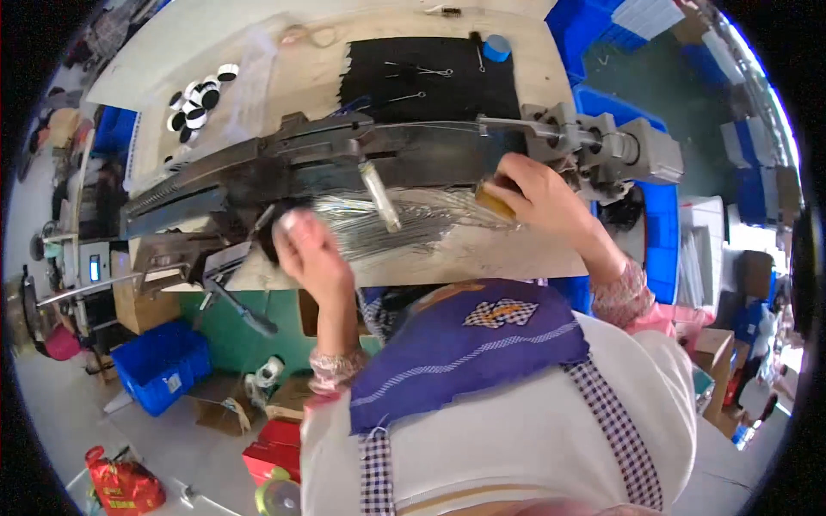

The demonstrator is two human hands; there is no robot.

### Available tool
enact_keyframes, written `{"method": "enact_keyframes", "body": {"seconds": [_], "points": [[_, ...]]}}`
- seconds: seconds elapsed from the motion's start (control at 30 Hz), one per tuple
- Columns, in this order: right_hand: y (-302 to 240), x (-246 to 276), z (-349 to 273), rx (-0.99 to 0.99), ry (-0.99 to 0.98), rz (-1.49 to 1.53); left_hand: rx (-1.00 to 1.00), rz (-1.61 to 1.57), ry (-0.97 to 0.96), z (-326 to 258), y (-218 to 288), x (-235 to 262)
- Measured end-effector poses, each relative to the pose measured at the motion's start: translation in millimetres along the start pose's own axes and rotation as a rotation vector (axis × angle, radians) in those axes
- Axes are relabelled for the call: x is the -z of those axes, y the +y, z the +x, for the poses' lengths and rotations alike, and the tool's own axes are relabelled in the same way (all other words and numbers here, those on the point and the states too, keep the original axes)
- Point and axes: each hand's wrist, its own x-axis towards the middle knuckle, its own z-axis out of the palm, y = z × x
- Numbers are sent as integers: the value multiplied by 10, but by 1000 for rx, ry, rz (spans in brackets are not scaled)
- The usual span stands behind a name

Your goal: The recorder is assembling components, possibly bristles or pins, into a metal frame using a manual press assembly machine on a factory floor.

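My right hand is closed on a small yellow-brown block-like piece, held above the right end of a pile of thin metal wires. What exactly the piece is, I cannot make out. My left hand is smeared by motion beside a dark part at the left end of the wires; its fingers look bent, but their hold is unclear. Behind both hands runs a long dark metal bench machine. From it a pale handle-like bar reaches out over the wires.
A motor unit sits at the machine's right end. Behind it lie a black mat with small hooked metal pieces and a blue cap. A clear tray holds several black-and-white round pieces. Blue crates stand around the bench.
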Motion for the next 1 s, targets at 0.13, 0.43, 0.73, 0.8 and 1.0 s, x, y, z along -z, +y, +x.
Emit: {"method": "enact_keyframes", "body": {"seconds": [0.13, 0.43, 0.73, 0.8, 1.0], "points": [[-103, 343, -125, 41, -209, 92, 543, 4, -815, -125, 97, -1021], [-93, 713, -44, -12, 61, 193, 578, -49, -372, -123, -386, -1209], [-127, 10, 1156, 260, -214, 161, 488, 15, -331, -64, -319, -1125], [-183, 144, 1143, 164, -292, 251, 553, -24, -304, -84, -285, -1115], [-171, 264, 1247, -104, -419, 560, 568, -12, -470, 11, -401, -985]]}}
